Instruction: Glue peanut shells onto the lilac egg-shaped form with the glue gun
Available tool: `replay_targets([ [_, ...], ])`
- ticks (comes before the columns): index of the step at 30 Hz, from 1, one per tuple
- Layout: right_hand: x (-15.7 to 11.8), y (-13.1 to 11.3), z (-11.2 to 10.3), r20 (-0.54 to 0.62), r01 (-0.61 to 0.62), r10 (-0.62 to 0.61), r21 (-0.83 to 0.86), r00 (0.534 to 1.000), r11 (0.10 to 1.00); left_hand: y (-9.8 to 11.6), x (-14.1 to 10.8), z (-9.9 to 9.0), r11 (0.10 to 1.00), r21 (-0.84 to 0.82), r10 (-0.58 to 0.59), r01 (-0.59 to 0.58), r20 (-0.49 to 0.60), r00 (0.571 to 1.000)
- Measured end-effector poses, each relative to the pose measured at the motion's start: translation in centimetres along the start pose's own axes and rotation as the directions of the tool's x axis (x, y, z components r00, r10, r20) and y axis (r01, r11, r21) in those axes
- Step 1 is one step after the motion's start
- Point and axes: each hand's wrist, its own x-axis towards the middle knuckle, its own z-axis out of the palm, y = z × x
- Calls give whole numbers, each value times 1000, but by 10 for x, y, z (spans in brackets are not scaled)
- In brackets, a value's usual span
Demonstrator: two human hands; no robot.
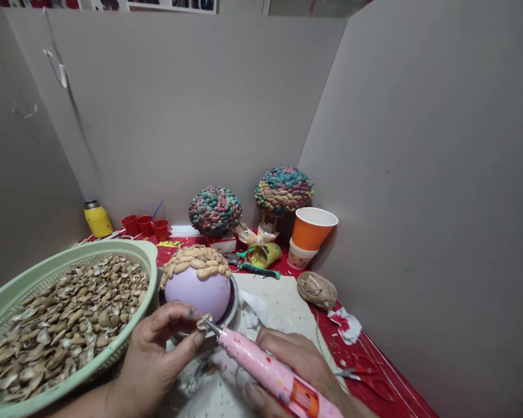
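Shell (204,323): left hand (157,348) | glue gun (257,361): right hand (303,363) | cup print (301,256): illegible

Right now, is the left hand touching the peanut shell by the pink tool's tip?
Touching: the head view shows the left hand pinching the peanut shell between thumb and forefinger.

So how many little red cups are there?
3: the left cup, nearest the yellow jar; the middle cup; and the right cup, nearest the white sticks. The green basket could be hiding more.
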Motion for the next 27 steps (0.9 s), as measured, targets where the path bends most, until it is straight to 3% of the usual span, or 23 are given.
replay_targets([
  [10, 5, -2, 0, -43, 22, -24, -47, 999, 999, 3, 1, 0, 1000, -4, 26, -26, -12, 1000],
  [15, 5, 1, -1, -24, 109, -111, -62, 994, 992, 2, 2, 1, 998, 6, 59, -59, -7, 998],
  [27, 5, 0, 1, -63, 81, -87, -92, 994, 992, -2, 1, 0, 999, -24, 34, -34, -11, 999],
])
